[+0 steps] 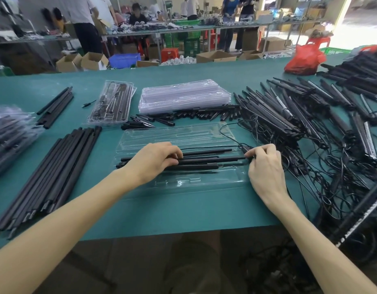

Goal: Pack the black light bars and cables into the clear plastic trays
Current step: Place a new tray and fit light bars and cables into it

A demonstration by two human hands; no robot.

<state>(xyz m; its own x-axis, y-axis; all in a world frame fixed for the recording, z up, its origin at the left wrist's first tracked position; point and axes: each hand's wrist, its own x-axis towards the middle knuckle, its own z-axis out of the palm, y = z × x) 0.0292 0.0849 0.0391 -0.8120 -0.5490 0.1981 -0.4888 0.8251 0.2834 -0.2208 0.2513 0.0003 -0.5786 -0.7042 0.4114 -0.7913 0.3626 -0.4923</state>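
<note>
Left hand (155,161) curling its fingers around black light bars (206,160) lying in the clear tray (183,184) on the bench (183,211), fingertips partly hiding, right hand (266,166) pinching a cable (244,148) at the tray's right end, its plug mostly being covered

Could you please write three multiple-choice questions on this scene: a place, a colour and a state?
1. Where is the stack of empty clear trays?
A. Beyond the open tray
B. On the floor
C. Under the left arm

2. What colour is the bag at the far right of the table?
A. Blue
B. Red
C. Yellow

3. What is the right hand doing?
A. Lying flat
B. Pinching a cable connector
C. Lifting a box

Answers: 1 A, it lies farther along the table; 2 B, it is plainly red; 3 B, its fingertips close on the connector at the tray's right end.
</note>
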